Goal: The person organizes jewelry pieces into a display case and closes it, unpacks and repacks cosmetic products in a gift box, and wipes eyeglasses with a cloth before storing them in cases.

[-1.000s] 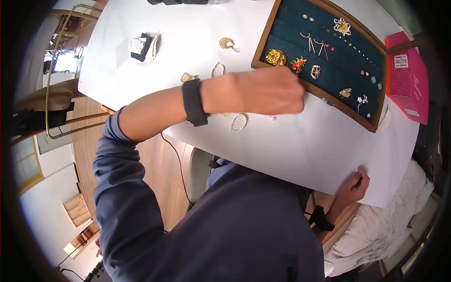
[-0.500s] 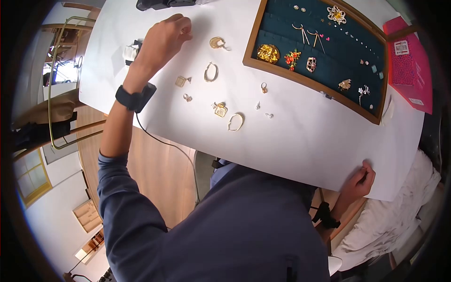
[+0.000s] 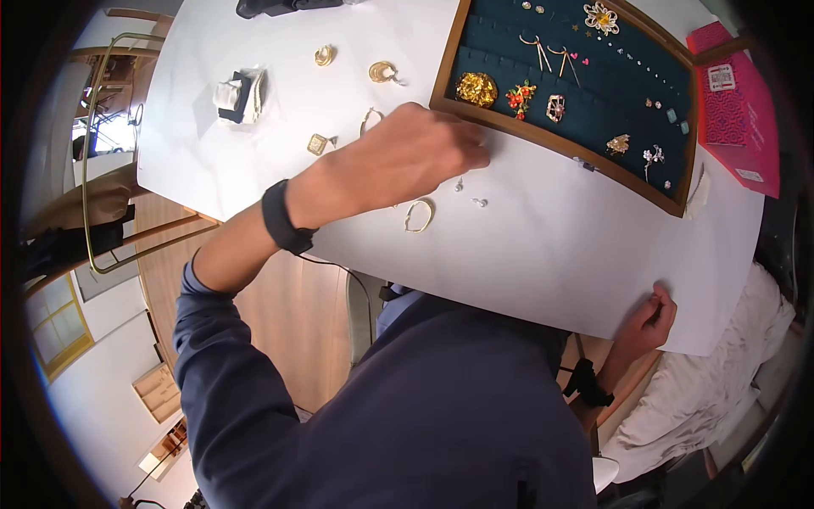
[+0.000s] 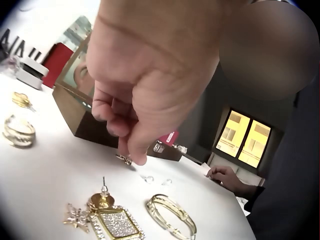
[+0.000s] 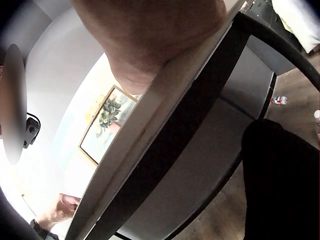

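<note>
In the head view my left hand (image 3: 407, 157) reaches across the white table to just below the jewellery box. Its thumb and fingertips pinch a small gold earring (image 4: 124, 160) at the tabletop, as the left wrist view shows. Near it are two small clear-stone studs (image 3: 480, 203), a gold hoop earring (image 3: 419, 216) and a square sparkly gold earring (image 4: 118, 223). My forearm hides part of another hoop (image 3: 370, 119). By the table's near right edge, my right hand (image 3: 649, 322) rests with fingers loosely curled, holding nothing.
The wooden box (image 3: 509, 127) with dark green lining holds brooches, earrings and studs. A pink box (image 3: 736, 127) stands to its right. Farther left lie a gold earring (image 3: 324, 55), a hoop with a pearl (image 3: 383, 72), a square gold earring (image 3: 317, 143) and a black and white bundle (image 3: 242, 95).
My left hand went from the jewellery box to the table's far left, then back to the small earring. A gold earring now lies where it was. The right hand stays put.
</note>
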Motion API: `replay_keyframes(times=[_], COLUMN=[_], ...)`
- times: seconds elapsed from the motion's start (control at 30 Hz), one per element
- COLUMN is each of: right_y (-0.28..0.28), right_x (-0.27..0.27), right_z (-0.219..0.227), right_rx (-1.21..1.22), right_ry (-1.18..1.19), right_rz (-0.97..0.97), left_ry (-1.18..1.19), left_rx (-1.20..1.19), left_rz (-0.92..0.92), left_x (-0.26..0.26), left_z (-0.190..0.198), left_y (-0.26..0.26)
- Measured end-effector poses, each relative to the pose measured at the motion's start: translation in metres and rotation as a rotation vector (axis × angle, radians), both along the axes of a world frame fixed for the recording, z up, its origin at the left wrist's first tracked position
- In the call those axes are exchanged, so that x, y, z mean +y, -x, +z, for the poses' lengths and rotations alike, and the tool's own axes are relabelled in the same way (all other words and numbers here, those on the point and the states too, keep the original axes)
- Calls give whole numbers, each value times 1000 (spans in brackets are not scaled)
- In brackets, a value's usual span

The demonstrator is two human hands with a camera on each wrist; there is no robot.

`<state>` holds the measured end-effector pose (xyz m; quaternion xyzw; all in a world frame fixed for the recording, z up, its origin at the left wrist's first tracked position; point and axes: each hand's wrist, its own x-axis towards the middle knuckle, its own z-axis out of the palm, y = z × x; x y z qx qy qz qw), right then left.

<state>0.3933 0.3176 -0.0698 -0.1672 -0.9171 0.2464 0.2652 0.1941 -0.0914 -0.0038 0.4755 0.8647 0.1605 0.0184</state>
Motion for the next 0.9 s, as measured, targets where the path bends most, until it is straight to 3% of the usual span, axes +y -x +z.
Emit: replay_keyframes(times=[0.1, 0.2, 0.27, 0.37, 0.5, 0.67, 0.8, 0.87, 0.9], right_y=[0, 0, 1, 0, 1, 0, 0, 0, 0], right_x=[-1, -3, -3, -2, -2, -2, -1, -2, -3], right_z=[1, 0, 3, 3, 3, 1, 1, 2, 2], right_rx=[-7, 9, -11, -27, -23, -8, -13, -16, -19], right_ry=[-5, 32, -1, -5, -3, 15, 10, -2, 9], right_rz=[-8, -10, -3, -2, 2, -8, 1, -1, 3], left_ry=[62, -66, -349, -226, -152, -45, -35, -264, -258], left_rx=[-69, -230, -655, -470, -122, -82, -129, -338, -531], left_rz=[43, 141, 358, 416, 259, 234, 206, 277, 416], left_x=[7, -1, -12, -22, -8, 15, 6, -6, -13], left_z=[2, 2, 5, 11, 6, -5, -5, 4, 27], left_y=[4, 5, 5, 2, -10, -10, -9, -6, -3])
